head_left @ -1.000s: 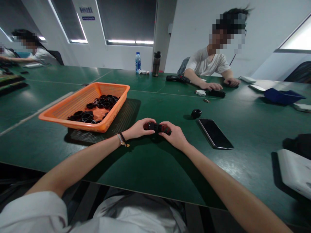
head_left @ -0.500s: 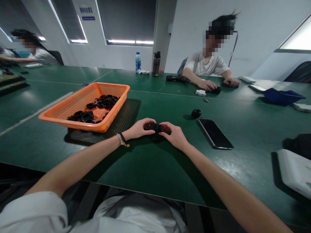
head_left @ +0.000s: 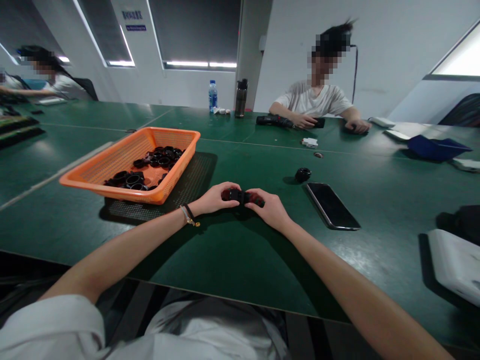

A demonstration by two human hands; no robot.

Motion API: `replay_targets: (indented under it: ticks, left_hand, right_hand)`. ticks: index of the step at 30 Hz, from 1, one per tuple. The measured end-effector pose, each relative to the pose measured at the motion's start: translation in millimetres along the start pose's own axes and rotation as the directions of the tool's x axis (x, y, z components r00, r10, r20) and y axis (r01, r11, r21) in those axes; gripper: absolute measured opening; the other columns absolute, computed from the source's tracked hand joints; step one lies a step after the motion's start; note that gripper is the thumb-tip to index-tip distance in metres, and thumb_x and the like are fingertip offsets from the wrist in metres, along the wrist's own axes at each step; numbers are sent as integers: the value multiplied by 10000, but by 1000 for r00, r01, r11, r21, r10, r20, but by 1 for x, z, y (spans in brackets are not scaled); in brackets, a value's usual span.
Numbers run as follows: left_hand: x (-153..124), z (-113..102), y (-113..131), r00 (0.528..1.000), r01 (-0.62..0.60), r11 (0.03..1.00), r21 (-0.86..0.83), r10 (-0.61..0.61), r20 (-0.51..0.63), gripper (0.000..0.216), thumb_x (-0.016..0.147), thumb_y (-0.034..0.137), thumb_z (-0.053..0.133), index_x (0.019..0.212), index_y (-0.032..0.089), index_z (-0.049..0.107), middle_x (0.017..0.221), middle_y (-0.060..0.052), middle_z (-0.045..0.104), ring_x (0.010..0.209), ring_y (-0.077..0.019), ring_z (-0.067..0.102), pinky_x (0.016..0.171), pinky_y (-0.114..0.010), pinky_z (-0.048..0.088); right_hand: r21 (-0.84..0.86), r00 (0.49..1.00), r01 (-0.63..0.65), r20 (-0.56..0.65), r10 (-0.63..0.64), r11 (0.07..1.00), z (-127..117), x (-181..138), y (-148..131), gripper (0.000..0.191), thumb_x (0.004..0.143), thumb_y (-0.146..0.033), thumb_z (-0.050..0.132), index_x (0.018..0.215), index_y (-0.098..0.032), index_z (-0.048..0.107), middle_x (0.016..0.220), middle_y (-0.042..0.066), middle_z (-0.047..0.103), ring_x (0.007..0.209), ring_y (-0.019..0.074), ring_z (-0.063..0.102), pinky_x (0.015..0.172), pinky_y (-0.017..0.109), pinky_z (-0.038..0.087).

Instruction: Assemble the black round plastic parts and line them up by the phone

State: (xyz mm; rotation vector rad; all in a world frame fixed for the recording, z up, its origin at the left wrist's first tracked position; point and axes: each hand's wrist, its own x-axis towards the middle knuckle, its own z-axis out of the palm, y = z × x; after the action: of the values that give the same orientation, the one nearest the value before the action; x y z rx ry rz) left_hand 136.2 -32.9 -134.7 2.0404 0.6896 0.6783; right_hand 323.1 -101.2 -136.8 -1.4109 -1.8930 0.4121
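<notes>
Both of my hands meet on the green table and pinch a small black part between them. My left hand closes on its left end, my right hand on its right end. An orange mesh basket to the left holds several black rings. One more black ring part lies apart on the table to the right of my hands.
A dark phone lies face up right of my hands. A white object sits at the right edge, a blue tray farther back. Across the table a person handles dark parts. A water bottle and flask stand behind.
My hands and the black part stay where they were. The person across the table has drawn both hands and a dark part back toward their body.
</notes>
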Motion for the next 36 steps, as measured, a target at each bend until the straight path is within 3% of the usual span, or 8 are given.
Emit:
replay_targets:
  ticks: [10,18,36]
  left_hand:
    - [0,0,-3,1000,-8,1000,18,8,-15,387,684,235,656,1045,141,554,999,-65,593,873,-150,561,797,-278,449]
    - [0,-1,-1,1000,-22,999,33,22,1,373,687,248,655,1033,145,560,1018,-63,589,888,-154,559,801,-271,446]
    - [0,-1,-1,999,-34,999,41,33,13,373,696,255,645,1035,131,552,1027,-73,580,877,-151,553,787,-269,446]
  right_hand:
    - [-9,1000,-4,-17,4,1000,2,1,3,227,719,-206,626,946,-200,627,770,15,666,674,153,601,646,294,480]
    - [-49,995,88,-42,-90,995,-2,0,3,269,684,-200,663,951,-217,638,860,32,667,802,184,605,732,332,482]
    - [5,999,11,-33,-11,1000,0,0,2,262,689,-170,655,949,-183,620,829,29,662,746,159,604,678,302,488]
